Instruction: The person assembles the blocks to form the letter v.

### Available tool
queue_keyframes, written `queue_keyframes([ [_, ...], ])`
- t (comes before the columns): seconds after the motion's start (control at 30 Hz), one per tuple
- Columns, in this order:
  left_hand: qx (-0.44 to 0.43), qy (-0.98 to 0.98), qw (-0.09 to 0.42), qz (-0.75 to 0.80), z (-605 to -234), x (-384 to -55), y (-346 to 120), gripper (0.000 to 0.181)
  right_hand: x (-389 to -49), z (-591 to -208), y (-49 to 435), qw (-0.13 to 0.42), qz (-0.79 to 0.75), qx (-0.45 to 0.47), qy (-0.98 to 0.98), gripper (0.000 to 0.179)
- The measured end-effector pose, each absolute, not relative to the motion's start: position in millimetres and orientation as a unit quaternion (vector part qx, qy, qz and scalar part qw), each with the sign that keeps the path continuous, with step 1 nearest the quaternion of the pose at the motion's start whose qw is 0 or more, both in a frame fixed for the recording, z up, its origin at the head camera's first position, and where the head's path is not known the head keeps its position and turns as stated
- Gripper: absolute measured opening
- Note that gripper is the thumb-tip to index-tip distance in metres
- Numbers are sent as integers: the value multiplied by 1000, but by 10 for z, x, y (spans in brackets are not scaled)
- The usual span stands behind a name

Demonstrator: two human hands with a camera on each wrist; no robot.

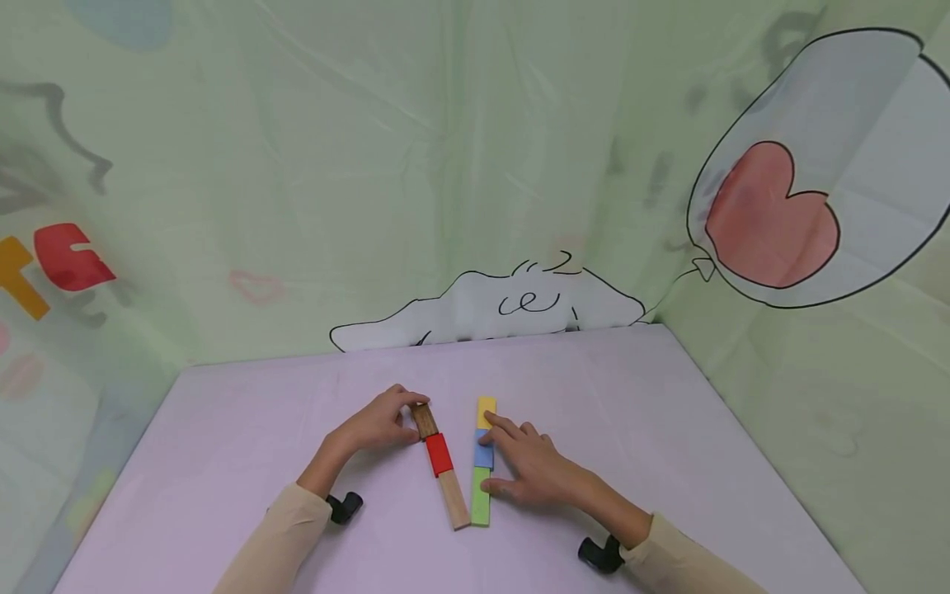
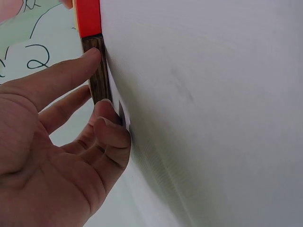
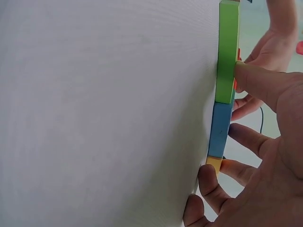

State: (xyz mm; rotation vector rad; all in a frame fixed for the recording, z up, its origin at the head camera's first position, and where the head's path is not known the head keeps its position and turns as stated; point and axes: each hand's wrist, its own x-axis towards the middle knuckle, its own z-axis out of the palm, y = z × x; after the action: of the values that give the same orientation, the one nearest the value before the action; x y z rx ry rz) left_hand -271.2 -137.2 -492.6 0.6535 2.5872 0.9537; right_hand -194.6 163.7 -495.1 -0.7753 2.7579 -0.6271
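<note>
Two rows of rectangular blocks lie on the table, their near ends close together in a narrow V. In the left row, a dark brown block (image 1: 425, 421) is at the far end, then a red block (image 1: 439, 454) and a light wood block (image 1: 454, 500). My left hand (image 1: 382, 422) holds the dark brown block, thumb on its side and fingers around its far end. The right row has a yellow block (image 1: 486, 405), a blue block (image 1: 484, 456) and a green block (image 1: 481, 505). My right hand (image 1: 538, 466) rests on this row with fingers spread, thumb on the green block, fingertips at the blue and yellow ones.
The table (image 1: 631, 396) has a pale lilac cover. Behind it hangs a light green printed curtain (image 1: 356, 165), with a balloon drawing on the right. A black wrist device (image 1: 345, 507) sits at the left cuff, another black device (image 1: 599, 554) at the right.
</note>
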Motion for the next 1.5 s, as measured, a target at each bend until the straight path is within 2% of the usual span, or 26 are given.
queue_keyframes([
  [0.6, 244, 905, 130, 324, -4944, -2715, -1346, 49, -1941, -4938, 1629, 110, -215, -265, 934, 61],
  [1.5, 236, 906, 137, 324, -4957, -2719, -1307, 49, -1945, -4941, 1633, 109, -216, -262, 934, 60],
])
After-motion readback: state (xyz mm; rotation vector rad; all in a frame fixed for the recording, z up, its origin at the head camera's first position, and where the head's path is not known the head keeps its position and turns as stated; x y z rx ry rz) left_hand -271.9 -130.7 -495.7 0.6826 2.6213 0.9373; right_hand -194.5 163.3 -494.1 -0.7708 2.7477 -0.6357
